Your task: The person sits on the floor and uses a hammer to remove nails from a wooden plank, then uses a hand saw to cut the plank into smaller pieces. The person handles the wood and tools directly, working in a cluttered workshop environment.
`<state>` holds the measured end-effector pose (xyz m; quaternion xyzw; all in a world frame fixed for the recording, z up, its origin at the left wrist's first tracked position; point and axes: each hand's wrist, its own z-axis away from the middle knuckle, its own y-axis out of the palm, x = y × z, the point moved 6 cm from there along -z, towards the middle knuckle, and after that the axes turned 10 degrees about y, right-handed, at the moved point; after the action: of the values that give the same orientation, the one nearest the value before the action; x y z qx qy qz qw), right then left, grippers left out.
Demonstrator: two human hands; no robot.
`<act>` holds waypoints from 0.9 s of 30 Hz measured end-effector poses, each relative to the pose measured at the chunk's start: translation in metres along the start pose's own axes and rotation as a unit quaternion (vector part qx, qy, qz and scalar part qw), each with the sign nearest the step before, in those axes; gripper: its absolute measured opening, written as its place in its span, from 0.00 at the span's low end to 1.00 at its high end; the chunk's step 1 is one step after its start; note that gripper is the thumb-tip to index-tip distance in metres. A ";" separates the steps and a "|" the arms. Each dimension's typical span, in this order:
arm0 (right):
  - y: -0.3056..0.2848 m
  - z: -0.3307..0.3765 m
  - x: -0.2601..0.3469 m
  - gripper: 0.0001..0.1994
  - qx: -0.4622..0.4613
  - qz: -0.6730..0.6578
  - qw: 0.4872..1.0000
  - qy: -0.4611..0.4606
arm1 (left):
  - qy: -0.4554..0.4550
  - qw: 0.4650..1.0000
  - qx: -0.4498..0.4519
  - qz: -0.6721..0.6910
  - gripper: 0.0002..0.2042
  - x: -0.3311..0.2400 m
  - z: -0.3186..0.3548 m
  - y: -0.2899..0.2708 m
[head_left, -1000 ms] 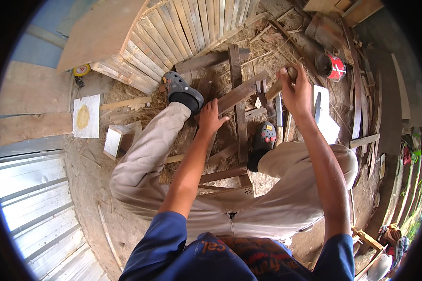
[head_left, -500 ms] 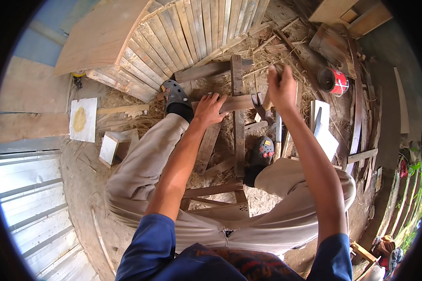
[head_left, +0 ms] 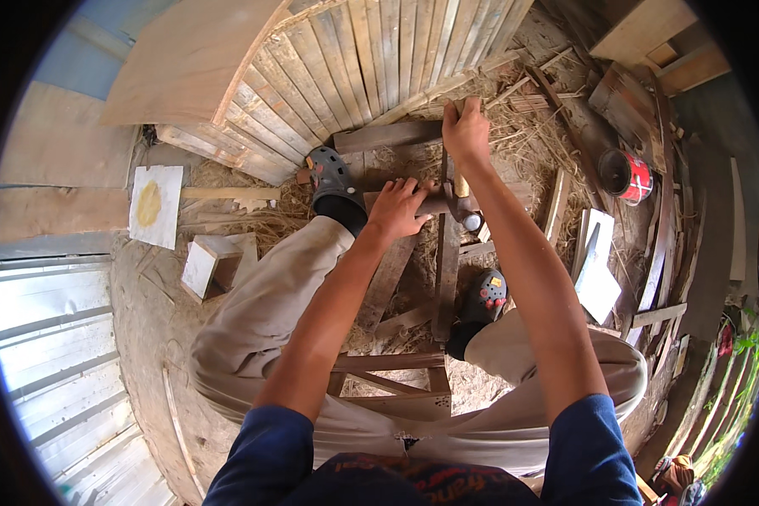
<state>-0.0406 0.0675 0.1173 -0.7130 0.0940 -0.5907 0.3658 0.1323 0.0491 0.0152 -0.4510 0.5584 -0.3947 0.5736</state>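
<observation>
In my right hand [head_left: 466, 133] is a hammer with a wooden handle, its fingers closed round the far end. The hammer's metal head [head_left: 462, 208] is low over the place where two wooden pieces cross. My left hand [head_left: 396, 208] lies over a short crosswise board [head_left: 434, 201], its fingers curled over the far edge. That board crosses a long narrow wooden bar [head_left: 446, 278] running toward me. Whether the hammer head touches the wood, I cannot tell. My two feet in grey clogs [head_left: 329, 181] are on either side of the bar.
A slatted wooden panel [head_left: 346, 76] stands ahead. A red can [head_left: 626, 177] and scrap planks [head_left: 649, 278] are at the right. A wooden frame [head_left: 396, 363] sits between my legs. A small box [head_left: 207, 266] and a stained white sheet [head_left: 154, 207] lie at the left.
My right hand has moved left with the hammer, whose head has turned and is now nearer my left hand. My left hand stays on the board. The whole view has shifted slightly.
</observation>
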 end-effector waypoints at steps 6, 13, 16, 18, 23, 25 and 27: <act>0.015 -0.041 -0.003 0.18 -0.061 0.010 0.998 0.015 | 0.005 0.999 -0.028 0.015 0.35 -0.002 0.002 -0.001; 0.026 -0.060 0.018 0.19 -0.038 -0.015 0.998 -0.052 | -0.001 1.000 -0.008 0.030 0.35 -0.001 0.003 -0.002; 0.025 -0.062 0.016 0.18 -0.008 0.003 1.000 -0.030 | -0.001 0.999 0.006 0.033 0.36 0.000 0.003 0.001; 0.023 -0.064 0.011 0.21 -0.008 0.043 0.999 -0.007 | 0.003 1.000 -0.005 0.027 0.35 0.001 0.002 0.000; 0.040 -0.067 -0.009 0.26 0.106 0.108 0.985 0.080 | 0.007 0.999 -0.010 0.047 0.35 0.002 0.002 0.001; 0.047 -0.067 -0.012 0.27 0.100 0.128 0.982 0.092 | 0.007 0.999 -0.013 0.035 0.34 0.000 0.002 0.000; 0.055 -0.068 -0.016 0.26 0.107 0.142 0.977 0.114 | -0.006 0.998 -0.020 0.057 0.33 -0.001 0.004 0.000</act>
<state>-0.0906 0.0094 0.0719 -0.5769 0.1712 -0.6170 0.5071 0.1364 0.0506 0.0156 -0.4327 0.5874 -0.3474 0.5891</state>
